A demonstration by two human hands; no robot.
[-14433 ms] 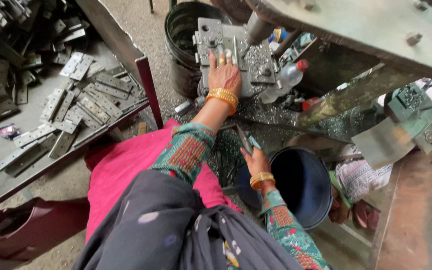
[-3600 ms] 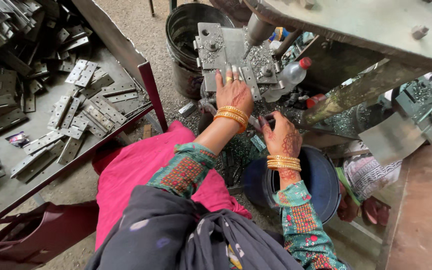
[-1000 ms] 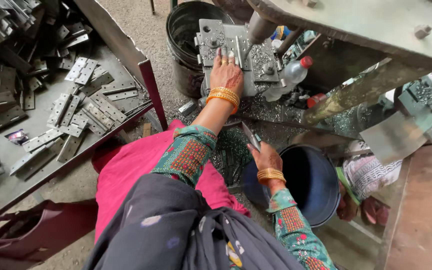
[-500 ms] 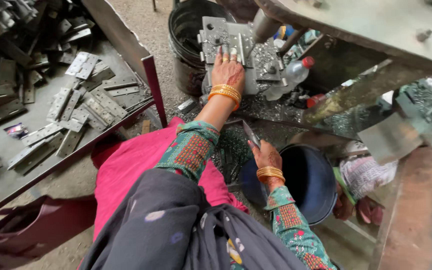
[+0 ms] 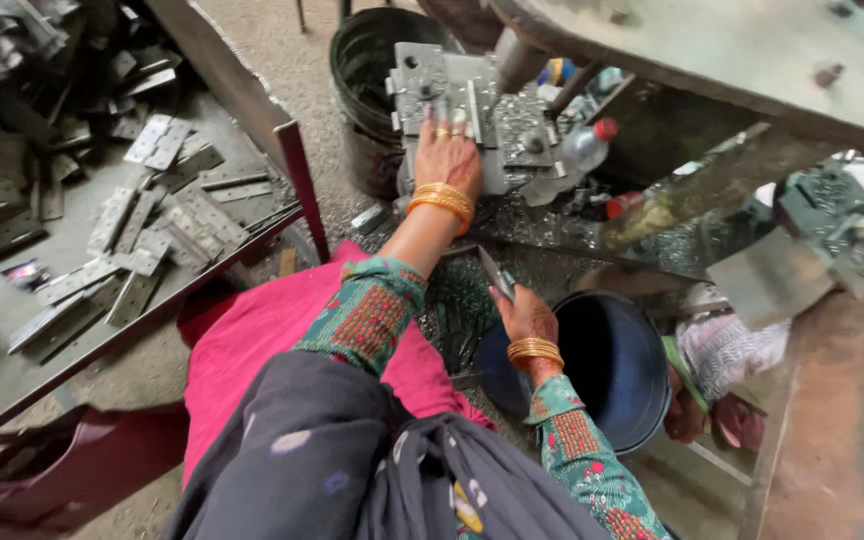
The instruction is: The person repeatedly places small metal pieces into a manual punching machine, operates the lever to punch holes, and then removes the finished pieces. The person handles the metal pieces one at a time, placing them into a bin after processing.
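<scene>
Fingers of the left hand [image 5: 447, 155] lie flat and spread on the grey metal die block [image 5: 472, 115], touching it. Nearer the body, the right hand [image 5: 524, 315] pinches a flat metal strip [image 5: 497, 275] upright beside the blue bucket [image 5: 602, 370], well apart from the block.

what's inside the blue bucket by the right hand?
The blue bucket shows only a dark inner wall; no contents visible. Its near left side is covered by the right hand, which holds a flat metal piece.
</scene>
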